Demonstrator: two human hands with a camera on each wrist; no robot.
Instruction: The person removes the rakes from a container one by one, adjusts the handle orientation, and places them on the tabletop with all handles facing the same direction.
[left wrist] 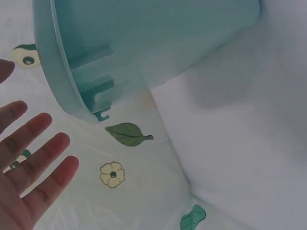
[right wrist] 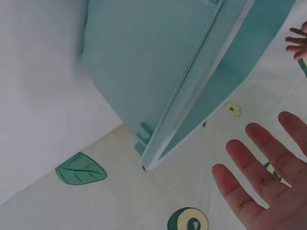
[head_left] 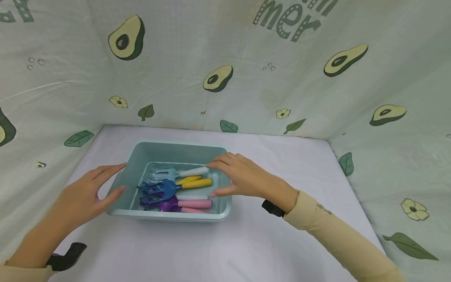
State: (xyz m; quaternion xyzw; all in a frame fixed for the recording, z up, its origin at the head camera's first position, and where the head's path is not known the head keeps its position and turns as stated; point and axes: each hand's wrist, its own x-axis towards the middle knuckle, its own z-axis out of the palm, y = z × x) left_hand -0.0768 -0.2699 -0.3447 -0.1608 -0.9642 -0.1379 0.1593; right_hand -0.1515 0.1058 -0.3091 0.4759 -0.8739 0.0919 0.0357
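1 left hand [head_left: 86, 194], 1 right hand [head_left: 243, 176]: your fingers extend loosely at opposite ends of the bin [head_left: 169, 215] holding forks [head_left: 168, 189].

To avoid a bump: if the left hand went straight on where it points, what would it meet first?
Most likely the tub's left rim, close to the fingers; height is hard to judge, so the left hand may pass above it.
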